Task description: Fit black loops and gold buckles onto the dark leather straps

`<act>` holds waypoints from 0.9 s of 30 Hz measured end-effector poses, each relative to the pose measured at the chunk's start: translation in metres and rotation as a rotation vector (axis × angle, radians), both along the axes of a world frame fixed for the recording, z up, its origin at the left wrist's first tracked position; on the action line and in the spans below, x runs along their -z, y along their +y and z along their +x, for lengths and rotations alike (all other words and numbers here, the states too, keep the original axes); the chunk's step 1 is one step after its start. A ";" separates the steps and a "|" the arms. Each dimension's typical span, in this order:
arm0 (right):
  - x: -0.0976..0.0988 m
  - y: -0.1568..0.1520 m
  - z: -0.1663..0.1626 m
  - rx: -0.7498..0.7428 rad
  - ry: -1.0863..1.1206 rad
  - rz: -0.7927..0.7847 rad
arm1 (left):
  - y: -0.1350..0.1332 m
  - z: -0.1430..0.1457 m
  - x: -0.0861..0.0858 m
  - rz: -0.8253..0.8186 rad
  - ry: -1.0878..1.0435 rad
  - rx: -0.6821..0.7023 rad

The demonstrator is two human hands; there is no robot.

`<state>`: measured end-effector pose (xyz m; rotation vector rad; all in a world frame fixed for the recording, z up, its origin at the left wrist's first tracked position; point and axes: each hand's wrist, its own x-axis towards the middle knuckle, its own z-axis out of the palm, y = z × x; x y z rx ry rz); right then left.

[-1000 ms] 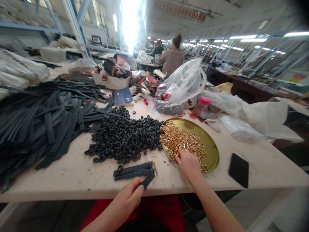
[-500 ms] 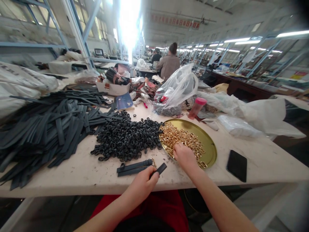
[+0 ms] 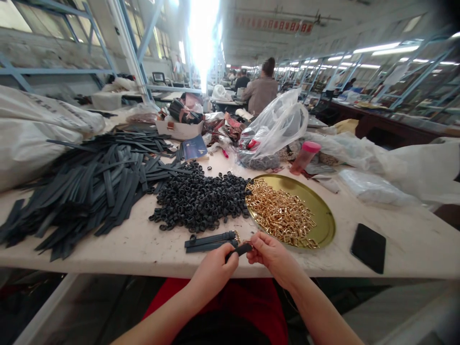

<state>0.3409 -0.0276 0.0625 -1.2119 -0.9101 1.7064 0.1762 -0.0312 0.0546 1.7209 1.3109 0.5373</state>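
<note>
My left hand [image 3: 214, 268] is closed on a short dark strap [image 3: 238, 250], held over the table's front edge. My right hand [image 3: 270, 255] pinches a small gold buckle at the strap's end, fingertips meeting those of the left. Just beyond them lie two finished straps [image 3: 210, 241] with gold buckles. A round gold tray [image 3: 324, 218] with several gold buckles [image 3: 280, 215] sits to the right. A heap of black loops [image 3: 201, 199] lies behind the straps.
A big pile of dark straps [image 3: 89, 187] covers the table's left side, beside white sacks [image 3: 32, 129]. A black phone [image 3: 368, 247] lies right of the tray. Plastic bags [image 3: 273, 127], a pink-capped bottle [image 3: 304, 157] and a box [image 3: 179, 128] crowd the back. A person [image 3: 261, 91] stands beyond.
My right hand has left the tray of buckles and come to the strap's end with a buckle. My left hand has lifted the strap toward it.
</note>
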 end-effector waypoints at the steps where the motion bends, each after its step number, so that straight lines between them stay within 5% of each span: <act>1: 0.002 -0.001 -0.002 0.012 0.036 -0.017 | 0.000 -0.002 -0.001 -0.011 0.008 -0.001; 16: 0.035 -0.018 -0.044 0.306 -0.121 0.094 | 0.001 -0.011 0.003 -0.131 -0.179 0.046; 27: 0.041 -0.024 -0.060 0.281 -0.065 0.035 | 0.000 -0.020 0.015 -0.387 -0.300 -0.033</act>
